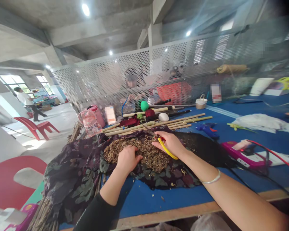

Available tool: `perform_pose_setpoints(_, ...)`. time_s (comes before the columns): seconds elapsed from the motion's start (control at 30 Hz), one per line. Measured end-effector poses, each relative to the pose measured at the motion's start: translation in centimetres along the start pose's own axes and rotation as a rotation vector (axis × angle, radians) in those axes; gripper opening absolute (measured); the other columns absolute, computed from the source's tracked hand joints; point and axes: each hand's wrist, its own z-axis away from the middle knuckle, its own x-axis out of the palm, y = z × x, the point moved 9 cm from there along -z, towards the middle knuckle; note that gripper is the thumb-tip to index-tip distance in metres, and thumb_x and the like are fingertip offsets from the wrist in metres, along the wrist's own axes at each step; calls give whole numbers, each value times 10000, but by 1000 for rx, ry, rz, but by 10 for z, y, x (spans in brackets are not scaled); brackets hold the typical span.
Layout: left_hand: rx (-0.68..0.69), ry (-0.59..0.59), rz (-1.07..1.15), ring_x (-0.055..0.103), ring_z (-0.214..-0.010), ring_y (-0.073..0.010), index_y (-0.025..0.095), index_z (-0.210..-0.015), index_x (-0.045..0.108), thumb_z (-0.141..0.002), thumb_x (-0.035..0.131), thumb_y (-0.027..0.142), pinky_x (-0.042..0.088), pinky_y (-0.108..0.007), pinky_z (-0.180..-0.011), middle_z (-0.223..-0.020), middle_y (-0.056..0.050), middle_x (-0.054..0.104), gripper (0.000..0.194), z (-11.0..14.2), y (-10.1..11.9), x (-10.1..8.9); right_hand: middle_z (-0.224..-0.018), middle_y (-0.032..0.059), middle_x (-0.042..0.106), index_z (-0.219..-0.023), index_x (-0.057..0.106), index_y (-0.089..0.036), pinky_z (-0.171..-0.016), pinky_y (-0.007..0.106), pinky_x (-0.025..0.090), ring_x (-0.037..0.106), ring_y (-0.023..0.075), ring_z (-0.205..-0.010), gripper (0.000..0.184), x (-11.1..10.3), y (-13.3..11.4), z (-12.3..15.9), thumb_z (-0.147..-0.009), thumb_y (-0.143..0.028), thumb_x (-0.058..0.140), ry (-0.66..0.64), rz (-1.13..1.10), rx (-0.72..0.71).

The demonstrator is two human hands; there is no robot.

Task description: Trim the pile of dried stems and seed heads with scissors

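A heap of brown dried plant bits (156, 158) lies on a dark camouflage-patterned cloth (79, 170), spread over a blue tabletop (137, 195). My left hand (128, 158) rests on the left part of the heap, thumb apart from the fingers; the fingertips are partly hidden. My right hand (170, 142) is closed around a pair of scissors (167, 150) with yellow handles. Their dark blades point left and away, over the heap's far edge. A bracelet (212, 178) circles my right forearm.
Behind the heap lie several wooden sticks (144, 125), a green ball (144, 105) and a white ball (163, 117). A pink bag (89, 120) stands left, a pink power strip (243, 157) with cables right. A perforated metal screen (101, 77) runs along the back, with people beyond.
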Motion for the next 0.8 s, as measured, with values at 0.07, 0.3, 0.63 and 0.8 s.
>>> perform_pose_setpoints(0.07, -13, -12, -4, 586, -908, -204, 212, -904, 668, -748, 601, 311, 443, -283, -781, -946, -55, 646, 197, 0, 0, 2, -942, 73, 659, -1049, 596, -183, -706, 271, 481, 625, 191, -788, 387, 1, 1, 0, -733, -406, 605, -1, 1, 4)
perform_pose_setpoints(0.3, 6, 9, 89, 594, -858, -188, 214, -825, 692, -808, 507, 242, 436, -273, -762, -885, -49, 664, 188, 0, -3, 0, -866, 61, 654, -1050, 593, -168, -658, 272, 471, 595, 164, -679, 393, 5, 4, 0, -739, -408, 600, -11, 13, 14)
perform_pose_setpoints(0.63, -168, 251, 710, 527, -619, -147, 158, -711, 634, -795, 513, 361, 407, -264, -624, -648, -30, 601, 251, -2, -21, -9, -924, 69, 647, -1071, 583, -179, -704, 285, 471, 606, 180, -754, 415, 2, -8, 1, -743, -433, 598, -2, -12, 1)
perform_pose_setpoints(0.8, -340, 134, 1512, 445, -521, -61, 141, -716, 587, -676, 644, 452, 391, -189, -525, -621, 28, 523, 319, 0, -9, 21, -892, 61, 639, -1099, 569, -198, -673, 294, 463, 603, 188, -744, 466, 9, -23, 4, -727, -476, 603, -62, 17, -4)
